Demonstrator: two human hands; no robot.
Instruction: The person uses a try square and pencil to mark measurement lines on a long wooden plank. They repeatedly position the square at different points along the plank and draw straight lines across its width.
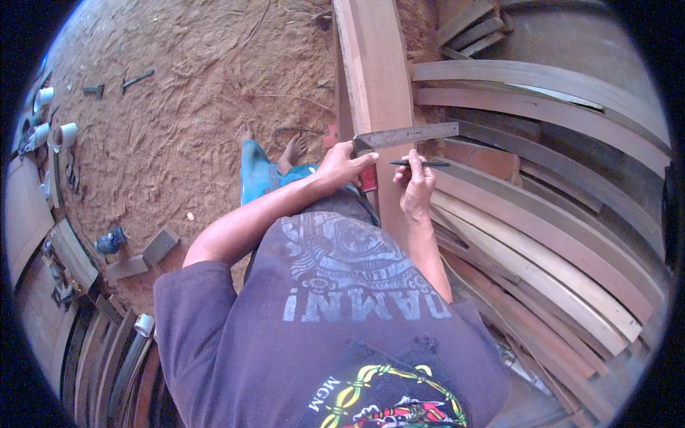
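Note:
A long reddish wooden plank (374,64) runs away from me up the middle of the view. My left hand (342,165) grips the dark red stock of a try square, whose steel blade (407,135) lies across the plank and sticks out past its right edge. My right hand (417,182) holds a dark pencil (421,163) level, just below the blade at the plank's right edge. My bare feet (292,146) stand on the sandy ground left of the plank.
A stack of curved wooden boards (556,235) fills the right side. Sandy floor (178,107) lies to the left, with white pipe fittings (53,132), a small blue object (110,241), wood offcuts (146,257) and more boards at the lower left.

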